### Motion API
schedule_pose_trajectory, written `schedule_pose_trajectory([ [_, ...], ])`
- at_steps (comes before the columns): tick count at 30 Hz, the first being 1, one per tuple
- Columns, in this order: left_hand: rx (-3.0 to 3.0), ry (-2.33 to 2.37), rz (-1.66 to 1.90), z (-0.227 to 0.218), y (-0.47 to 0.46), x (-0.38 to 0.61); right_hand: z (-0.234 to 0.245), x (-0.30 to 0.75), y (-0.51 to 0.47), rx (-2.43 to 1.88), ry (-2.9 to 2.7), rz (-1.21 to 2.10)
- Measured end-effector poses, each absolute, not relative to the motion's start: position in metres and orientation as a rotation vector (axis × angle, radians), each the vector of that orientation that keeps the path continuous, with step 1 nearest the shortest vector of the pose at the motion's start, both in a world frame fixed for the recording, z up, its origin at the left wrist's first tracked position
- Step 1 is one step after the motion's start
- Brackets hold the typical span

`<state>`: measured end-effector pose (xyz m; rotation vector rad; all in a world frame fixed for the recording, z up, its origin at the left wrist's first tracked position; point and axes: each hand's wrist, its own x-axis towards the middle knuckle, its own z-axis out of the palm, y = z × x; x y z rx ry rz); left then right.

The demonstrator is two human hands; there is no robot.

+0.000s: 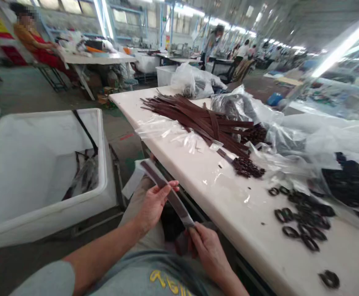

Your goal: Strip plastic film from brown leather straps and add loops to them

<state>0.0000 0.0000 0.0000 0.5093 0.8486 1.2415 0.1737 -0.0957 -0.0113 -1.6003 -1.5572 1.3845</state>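
A dark brown strap in a narrow clear plastic sleeve (177, 203) slants across my lap. My left hand (155, 202) pinches the sleeved strap near its middle between thumb and fingers. Lower down, my right hand (208, 246) grips the near end of the same sleeve, its fingertips partly hidden behind it. The far end of the sleeve points up and left over my knee. On the table to the right lies a large heap of similar brown straps (182, 113), with several clear plastic sleeves (170, 132) beside it.
A white table (194, 176) runs along my right, bearing black rings (309, 224), a pile of small brown pieces (249, 166) and plastic bags (244, 102). At my left stands a white bin (102, 164) with bagged straps inside. Another person (33, 39) sits at a far table.
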Motion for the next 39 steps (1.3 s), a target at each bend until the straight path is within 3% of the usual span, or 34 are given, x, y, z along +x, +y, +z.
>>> schedule_pose_trajectory([
  [5, 0.513, 0.899, 1.0, -0.015, -0.018, 0.02, -0.021, 0.161, -0.093, -1.584, -1.548, 1.37],
  [15, 0.304, 0.902, 0.939, -0.031, -0.017, 0.016, -0.016, 0.17, -0.097, -1.42, -1.355, 1.584],
  [23, 0.45, 0.827, 0.727, -0.038, -0.04, 0.035, -0.029, 0.157, -0.083, -1.595, -1.377, 1.252],
  [29, 0.394, 0.85, 1.039, -0.03, -0.012, 0.024, -0.03, 0.162, -0.089, -1.613, -1.364, 1.354],
  [35, 0.413, 0.842, 0.813, -0.038, -0.027, 0.027, -0.031, 0.16, -0.086, -1.6, -1.416, 1.24],
  [39, 0.4, 0.831, 1.02, -0.028, -0.004, 0.021, -0.032, 0.162, -0.09, -1.602, -1.396, 1.315],
])
